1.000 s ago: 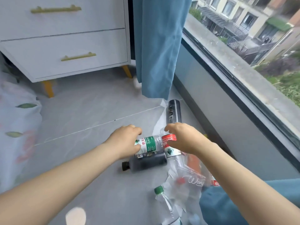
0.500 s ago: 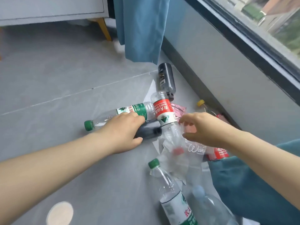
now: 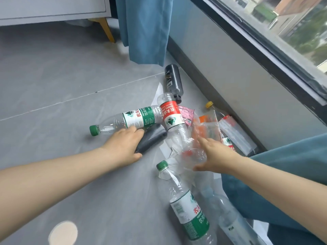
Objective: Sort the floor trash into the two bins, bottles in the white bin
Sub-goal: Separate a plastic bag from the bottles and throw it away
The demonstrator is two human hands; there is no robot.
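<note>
Head view showed the left hand [image 3: 123,147] curled over a dark grey plastic bottle [image 3: 154,137] lying on the grey floor [image 3: 53,82]. Its fingers were over the top and its thumb against the near side, so it gripped that bottle. Just beyond its knuckles, touching the dark one, lay a clear plastic water bottle with a green label and green cap [image 3: 136,118]. The right hand [image 3: 216,156] was open, fingers stretched forward and thumb spread, laid against a crumpled clear plastic bag [image 3: 203,131] without visibly closing on it. Ahead of its fingertips a clear bottle with a red label [image 3: 169,114] lay across the heap, and nearer than its wrist lay another green-labelled clear bottle [image 3: 189,213]. Neither bin was in view.

The step looked like the pick-up from the heap, a bottle for the left hand and film for the right. The next move probably called for lifting the dark bottle clear without rolling its neighbour, and for closing the right hand on the bag. Then the white bin had to be found for the bottle.
</note>
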